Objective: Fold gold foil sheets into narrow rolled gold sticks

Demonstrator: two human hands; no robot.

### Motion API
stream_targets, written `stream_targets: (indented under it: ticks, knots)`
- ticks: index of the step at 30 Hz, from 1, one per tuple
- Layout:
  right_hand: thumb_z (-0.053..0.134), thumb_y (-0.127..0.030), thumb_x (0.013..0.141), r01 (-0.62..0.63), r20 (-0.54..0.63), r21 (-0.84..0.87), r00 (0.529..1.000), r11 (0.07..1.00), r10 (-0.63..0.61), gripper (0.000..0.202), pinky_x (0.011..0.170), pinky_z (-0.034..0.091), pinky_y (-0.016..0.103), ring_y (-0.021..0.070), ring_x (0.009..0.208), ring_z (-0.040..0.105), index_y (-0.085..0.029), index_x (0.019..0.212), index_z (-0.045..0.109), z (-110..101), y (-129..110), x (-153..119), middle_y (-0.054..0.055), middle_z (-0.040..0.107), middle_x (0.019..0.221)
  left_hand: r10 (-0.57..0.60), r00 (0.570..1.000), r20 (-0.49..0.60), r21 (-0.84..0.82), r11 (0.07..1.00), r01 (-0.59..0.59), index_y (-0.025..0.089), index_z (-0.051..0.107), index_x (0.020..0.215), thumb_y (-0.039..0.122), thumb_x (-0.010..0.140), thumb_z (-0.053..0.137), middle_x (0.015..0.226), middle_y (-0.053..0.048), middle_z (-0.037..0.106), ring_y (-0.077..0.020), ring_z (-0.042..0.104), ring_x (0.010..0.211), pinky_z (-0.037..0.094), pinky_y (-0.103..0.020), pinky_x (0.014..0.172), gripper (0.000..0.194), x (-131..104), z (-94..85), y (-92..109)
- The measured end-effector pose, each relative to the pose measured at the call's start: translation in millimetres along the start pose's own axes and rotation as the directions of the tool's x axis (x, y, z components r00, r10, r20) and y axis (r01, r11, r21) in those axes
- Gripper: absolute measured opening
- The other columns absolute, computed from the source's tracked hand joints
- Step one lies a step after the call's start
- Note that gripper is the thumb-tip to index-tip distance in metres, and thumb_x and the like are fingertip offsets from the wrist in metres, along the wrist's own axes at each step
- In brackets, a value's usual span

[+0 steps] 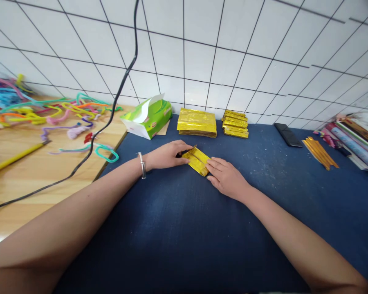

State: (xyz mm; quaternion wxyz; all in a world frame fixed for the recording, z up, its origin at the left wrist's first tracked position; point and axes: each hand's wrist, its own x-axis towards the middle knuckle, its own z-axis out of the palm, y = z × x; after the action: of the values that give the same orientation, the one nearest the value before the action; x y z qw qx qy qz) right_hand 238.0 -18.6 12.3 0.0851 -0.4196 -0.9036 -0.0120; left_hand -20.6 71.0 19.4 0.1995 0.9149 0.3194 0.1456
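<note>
On a blue surface (171,228), left hand (168,155) clamps fingers (182,145) on folded gold foil (196,162); right hand (228,179) touches it, grip unclear.

Slim silver bangle (142,165) on left wrist (148,162); forearms (106,196), left hand (168,155), right hand (228,179) bare.

One folded gold foil piece (198,161): left hand (171,155) grips one end, right hand (228,178) rests fingers on the other. Dark blue surface (178,228) beneath. Behind: green packet (159,116), gold stack (197,122), folded gold strips (235,124). Right: black phone (288,134), orange-gold strips (319,153). Left: yellow stick (16,159) on wooden surface (49,168).
</note>
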Motion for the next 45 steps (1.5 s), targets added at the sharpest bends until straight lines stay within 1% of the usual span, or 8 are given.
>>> stream_targets:
  ticks: [7,10,15,20,24,29,38,45]
  knots:
    - [0.043,-0.039,0.090,-0.045,-0.036,0.014,0.998,0.999,0.045,0.044,0.095,0.041,0.044,0.0258,0.112,0.047,-0.012,0.122,0.056,-4.3,-7.3,-0.5,0.014,0.056,0.126,0.038,0.999,-0.001,-0.104,0.994,-0.038,0.017,0.054,0.124,0.035,0.094,0.032,0.115,-0.009,0.057,-0.0164,0.054,0.104,0.040,-0.031,0.095,0.041,-2.0,-3.5,-5.3]
    - [0.044,-0.044,0.089,-0.064,-0.059,0.007,0.996,0.998,0.064,0.047,0.096,0.040,0.043,0.0263,0.115,0.046,-0.011,0.122,0.055,-2.2,-10.9,-1.0,0.014,0.056,0.125,0.047,0.999,0.004,-0.073,0.996,-0.046,0.018,0.057,0.121,0.032,0.091,0.038,0.111,-0.007,0.059,-0.0149,0.055,0.100,0.042,-0.029,0.092,0.037,-0.7,-2.0,-7.2]
    - [0.043,-0.040,0.090,-0.071,-0.055,0.006,0.996,0.997,0.071,0.041,0.096,0.040,0.042,0.0244,0.117,0.047,-0.015,0.120,0.057,-1.8,-7.3,0.1,0.012,0.057,0.125,0.047,0.999,-0.006,-0.030,0.998,-0.047,0.019,0.060,0.114,0.029,0.087,0.047,0.105,-0.006,0.060,-0.0141,0.057,0.094,0.043,-0.028,0.088,0.031,0.3,-0.5,-6.7]
    - [0.040,-0.032,0.091,-0.032,-0.031,-0.005,0.999,0.999,0.032,0.038,0.103,0.036,0.041,0.0212,0.123,0.045,-0.016,0.121,0.056,-3.1,6.8,0.8,0.011,0.055,0.128,0.068,0.997,-0.028,-0.005,0.998,-0.069,0.020,0.062,0.111,0.028,0.085,0.051,0.105,-0.006,0.060,-0.0153,0.056,0.095,0.044,-0.030,0.089,0.029,-0.1,0.4,-5.3]
    - [0.039,-0.029,0.091,0.022,0.013,0.010,1.000,1.000,-0.022,0.040,0.105,0.036,0.041,0.0195,0.127,0.042,-0.018,0.127,0.053,-3.7,21.9,0.7,0.008,0.051,0.134,0.134,0.990,-0.043,0.034,0.991,-0.133,0.020,0.064,0.107,0.030,0.084,0.054,0.108,-0.007,0.060,-0.0172,0.053,0.104,0.041,-0.034,0.095,0.027,0.5,2.1,-3.3]
    - [0.037,-0.027,0.091,0.050,0.039,0.010,0.998,0.999,-0.050,0.042,0.106,0.035,0.040,0.0189,0.130,0.038,-0.016,0.130,0.049,-3.7,30.5,-0.3,0.009,0.048,0.137,0.163,0.986,-0.034,0.029,0.986,-0.162,0.018,0.064,0.106,0.030,0.085,0.055,0.110,-0.007,0.062,-0.0163,0.054,0.106,0.041,-0.033,0.097,0.026,0.4,3.5,-1.8]
    - [0.035,-0.025,0.091,0.060,0.051,-0.017,0.997,0.998,-0.059,0.043,0.106,0.034,0.040,0.0193,0.132,0.035,-0.016,0.132,0.047,-1.7,28.2,-0.4,0.010,0.046,0.139,0.217,0.975,-0.050,0.018,0.976,-0.217,0.019,0.063,0.107,0.028,0.086,0.053,0.112,-0.008,0.063,-0.0166,0.055,0.109,0.044,-0.033,0.097,0.025,-1.8,6.7,-2.4]
    - [0.037,-0.024,0.092,0.073,0.033,-0.009,0.997,0.997,-0.073,0.041,0.104,0.036,0.042,0.0210,0.132,0.035,-0.016,0.130,0.048,1.3,29.5,-1.0,0.011,0.046,0.138,0.287,0.958,-0.016,0.064,0.956,-0.285,0.021,0.065,0.107,0.030,0.089,0.050,0.116,-0.005,0.064,-0.0156,0.056,0.111,0.044,-0.030,0.098,0.025,-2.0,8.7,-8.8]
